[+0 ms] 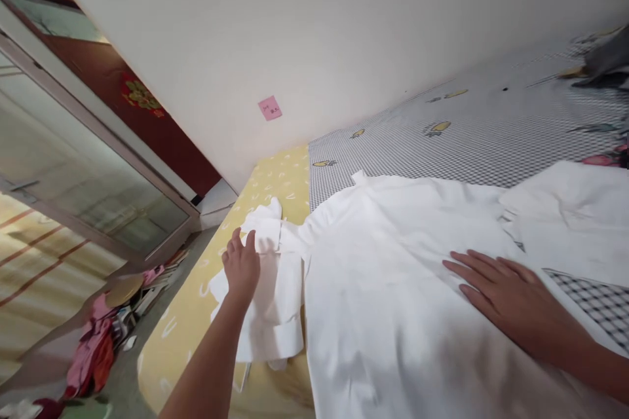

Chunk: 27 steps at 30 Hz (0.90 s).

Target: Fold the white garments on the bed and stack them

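A white shirt (pixel 388 275) lies spread on a bed with a grey checked sheet (pixel 466 144). My left hand (pixel 240 265) grips a sleeve of the shirt (pixel 275 294), which hangs bunched over the yellow mattress edge (pixel 275 177). My right hand (pixel 511 298) rests flat, palm down and fingers spread, on the body of the shirt. The shirt's collar (pixel 361 178) points toward the wall.
A second white cloth (pixel 574 216) lies at the right on the bed. A pink note (pixel 270 108) sticks to the white wall. Clothes and papers (pixel 108 327) are heaped on the floor at the left, beside a sliding glass door (pixel 73 163).
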Tool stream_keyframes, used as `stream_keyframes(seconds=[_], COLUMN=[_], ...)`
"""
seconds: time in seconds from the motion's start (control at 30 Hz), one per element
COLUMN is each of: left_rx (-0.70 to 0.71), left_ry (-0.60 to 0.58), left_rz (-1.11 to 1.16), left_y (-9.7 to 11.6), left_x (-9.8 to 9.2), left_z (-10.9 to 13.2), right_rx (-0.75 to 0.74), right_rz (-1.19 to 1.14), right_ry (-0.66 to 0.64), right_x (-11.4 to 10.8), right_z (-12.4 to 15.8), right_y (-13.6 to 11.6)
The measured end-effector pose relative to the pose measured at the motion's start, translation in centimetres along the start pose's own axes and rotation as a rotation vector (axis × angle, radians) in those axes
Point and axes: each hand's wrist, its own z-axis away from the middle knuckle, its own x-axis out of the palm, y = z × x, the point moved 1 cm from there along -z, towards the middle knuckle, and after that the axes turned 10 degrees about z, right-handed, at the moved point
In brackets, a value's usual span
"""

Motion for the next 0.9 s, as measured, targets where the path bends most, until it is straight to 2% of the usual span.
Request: stream_keyframes(seconds=[0.1, 0.17, 0.33, 0.47, 0.57, 0.67, 0.77, 0.9], left_rx=[-0.089, -0.163, -0.343, -0.578, -0.708, -0.779, -0.77, -0.63], left_ry=[-0.136, -0.154, 0.013, 0.134, 0.14, 0.093, 0.009, -0.137], left_rz=[0.062, 0.167, 0.351, 0.668, 0.992, 1.279, 1.522, 1.758], left_y=[0.2, 0.3, 0.6, 2.8, 6.4, 11.5, 17.8, 27.7], left_x=[1.0, 1.0, -1.5, -3.9, -5.1, -6.1, -7.0, -7.1], left_z=[-2.2, -3.0, -4.4, -5.9, -7.2, -8.0, -8.7, -9.4], right_rx=[0.01, 0.027, 0.067, 0.056, 0.04, 0.032, 0.027, 0.048], right_rz=[-0.014, -0.031, -0.064, -0.058, -0.031, -0.016, -0.011, -0.009], right_ry=[0.001, -0.024, -0.057, -0.024, 0.011, 0.036, 0.062, 0.059], right_x=[-0.4, -0.5, -0.7, -0.9, -1.2, -1.4, -1.7, -2.0], right_z=[-0.3, -0.4, -0.5, -0.7, -0.9, -1.0, -1.2, -1.3], right_y=[-0.3, -0.4, -0.6, -0.8, -0.9, -1.0, -1.1, -1.2])
